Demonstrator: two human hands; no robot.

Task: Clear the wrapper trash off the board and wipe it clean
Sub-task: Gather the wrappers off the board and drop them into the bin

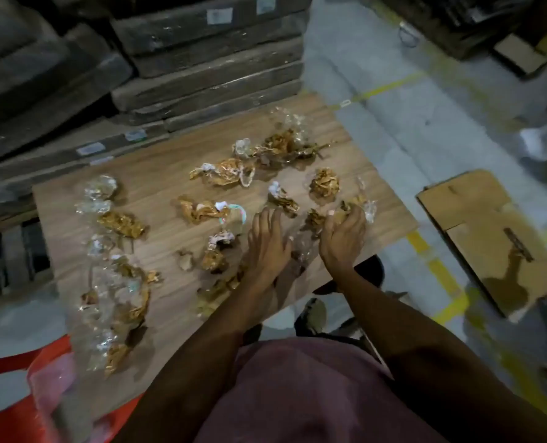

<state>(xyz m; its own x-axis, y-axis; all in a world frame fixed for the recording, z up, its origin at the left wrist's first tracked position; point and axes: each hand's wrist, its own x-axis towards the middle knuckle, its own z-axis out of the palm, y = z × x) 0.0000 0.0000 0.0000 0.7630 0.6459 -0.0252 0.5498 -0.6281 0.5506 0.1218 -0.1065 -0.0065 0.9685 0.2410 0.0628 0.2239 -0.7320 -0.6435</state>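
**Gathering wrappers into one handful**

The right hand point(344, 233) is curling around crumpled gold wrappers point(325, 183) near the board point(170, 174)'s right edge; the left hand point(267, 239) is lying flat, fingers straight, seemingly corralling clear film. Sweeping scraps inward before lifting would be working best.

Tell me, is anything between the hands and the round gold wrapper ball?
Nothing visible. The crumpled gold wrapper ball lies just beyond the right hand, which already grips some wrappers. The left hand rests flat on the board. Other wrappers lie beside the path, not across it.
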